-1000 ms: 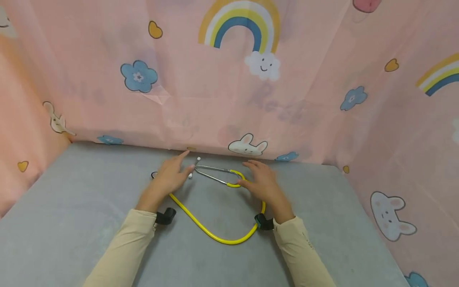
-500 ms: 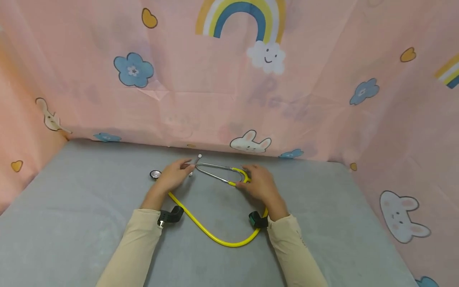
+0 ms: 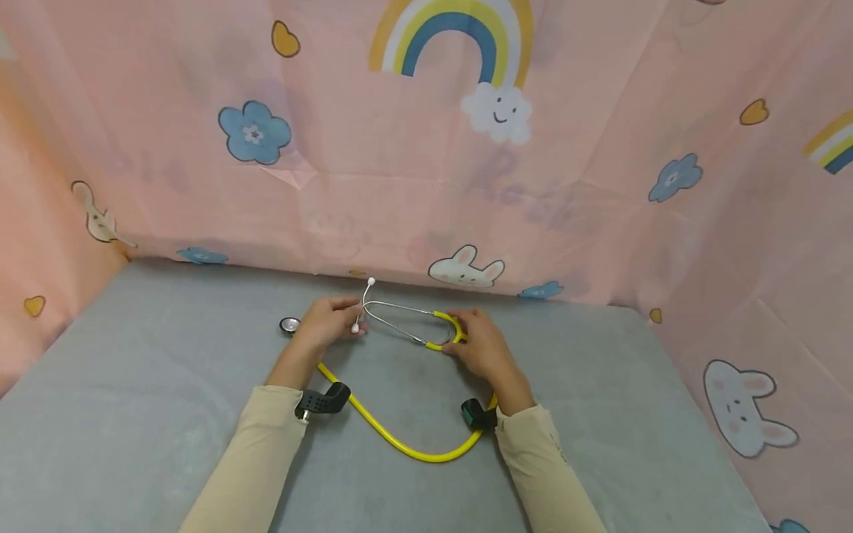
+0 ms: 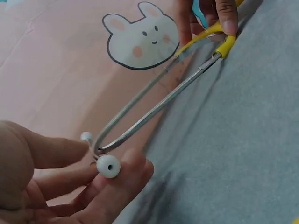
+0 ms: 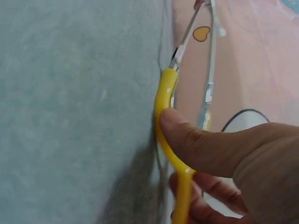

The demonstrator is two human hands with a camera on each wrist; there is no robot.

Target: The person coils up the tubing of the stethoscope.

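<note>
A stethoscope with yellow tubing (image 3: 426,457) lies on the grey tabletop, its metal ear tubes (image 3: 400,306) stretched between the two hands. At the ear-tip end, my left hand (image 3: 324,326) holds the tubes where they cross, thumb on one side and fingers underneath. In the left wrist view a white ear tip (image 4: 109,166) sits in front of those fingers. My right hand (image 3: 485,344) grips the yellow fork, with the thumb (image 5: 187,140) along one branch in the right wrist view. Beyond the left wrist rests the round chest piece (image 3: 289,325).
A pink printed curtain (image 3: 373,200) rises right behind the table (image 3: 166,385) and along both sides. Each wrist wears a black camera mount (image 3: 324,400). The yellow tubing loops toward the near side between the forearms.
Both hands have come from hovering with spread fingers to holding the stethoscope, the right at the yellow fork, the left at the ear tubes. The ear tips have turned slightly, now in front of the left fingers.
</note>
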